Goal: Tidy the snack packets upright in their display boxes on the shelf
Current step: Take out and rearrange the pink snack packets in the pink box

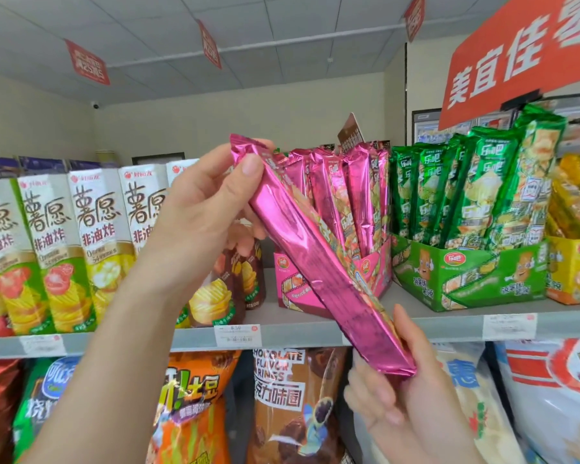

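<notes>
A long pink foil snack packet (312,249) lies tilted in front of the shelf, its top at the upper left and its bottom at the lower right. My left hand (208,209) pinches the top end between thumb and fingers. My right hand (402,373) holds the bottom end, thumb on the front and fingers behind. Behind it stands the pink display box (374,276) with several pink packets (352,195) upright in it. To the right, a green display box (466,279) carries several green packets (462,192), some leaning.
Tall white chip cartons (91,242) fill the shelf at the left, with brown chip packs (235,279) beside the pink box. A yellow display box (576,272) stands far right. Large snack bags (282,406) crowd the lower shelf. The grey shelf edge (282,333) carries price tags.
</notes>
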The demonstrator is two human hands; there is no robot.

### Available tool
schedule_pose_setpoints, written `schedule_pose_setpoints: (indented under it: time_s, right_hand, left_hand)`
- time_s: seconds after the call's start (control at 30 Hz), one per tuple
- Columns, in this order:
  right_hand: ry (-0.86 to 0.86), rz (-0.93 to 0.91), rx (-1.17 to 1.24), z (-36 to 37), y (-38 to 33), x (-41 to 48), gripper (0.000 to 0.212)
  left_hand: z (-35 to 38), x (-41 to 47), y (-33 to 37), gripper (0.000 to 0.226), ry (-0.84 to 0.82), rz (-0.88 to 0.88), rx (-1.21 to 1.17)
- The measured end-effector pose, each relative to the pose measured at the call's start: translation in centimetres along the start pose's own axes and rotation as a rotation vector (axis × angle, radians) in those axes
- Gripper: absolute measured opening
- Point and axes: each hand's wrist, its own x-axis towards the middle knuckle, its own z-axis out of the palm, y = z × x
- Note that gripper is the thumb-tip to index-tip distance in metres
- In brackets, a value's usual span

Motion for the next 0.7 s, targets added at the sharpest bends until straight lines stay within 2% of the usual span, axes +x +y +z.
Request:
schedule_pose_setpoints:
  time_s: [0.03,0.1,0.17,0.23,0.27,0.33,0.43,0.57,0.63,0.7]
  right_hand:
    - [0.010,-0.017,-0.157,0.2,-0.2,0.1,0.067]
    - [0.078,-0.130,-0.747,0.7,-1.4,0.3,0.077]
    - [0.169,-0.390,-1.248,1.5,-3.6,1.2,0.060]
    - [0.301,-0.766,-1.464,2.7,-6.4,2.5,0.024]
    - [0.342,-0.912,-1.530,3.7,-7.8,3.4,0.016]
    - [0.336,-1.094,-1.667,5.2,-10.3,5.6,0.025]
    - [0.231,-1.121,-1.902,7.4,-12.5,9.0,0.047]
    - [0.129,-0.930,-2.205,7.8,-12.7,11.7,0.063]
    - [0.136,-0.907,-2.225,7.0,-12.8,11.8,0.063]
    - [0.172,-0.937,-2.145,6.1,-13.0,11.3,0.062]
  left_hand:
    - [0.2,0.0,0.0,0.021,0.047,0.019,0.014]
    - [0.4,0.0,0.3,0.019,0.142,0.075,0.060]
    - [0.4,0.3,0.9,0.017,0.208,0.174,0.140]
    - [0.2,0.6,1.4,0.015,0.247,0.278,0.220]
    - [0.0,0.9,1.7,0.015,0.266,0.321,0.251]
    - [0.2,1.3,1.9,0.023,0.281,0.372,0.335]
    - [0.6,1.9,2.3,0.029,0.264,0.470,0.455]
    - [0.8,3.0,3.1,0.037,0.242,0.551,0.626]
    - [1.0,3.5,3.4,0.040,0.202,0.554,0.651]
    - [1.2,4.0,3.6,0.040,0.183,0.543,0.643]
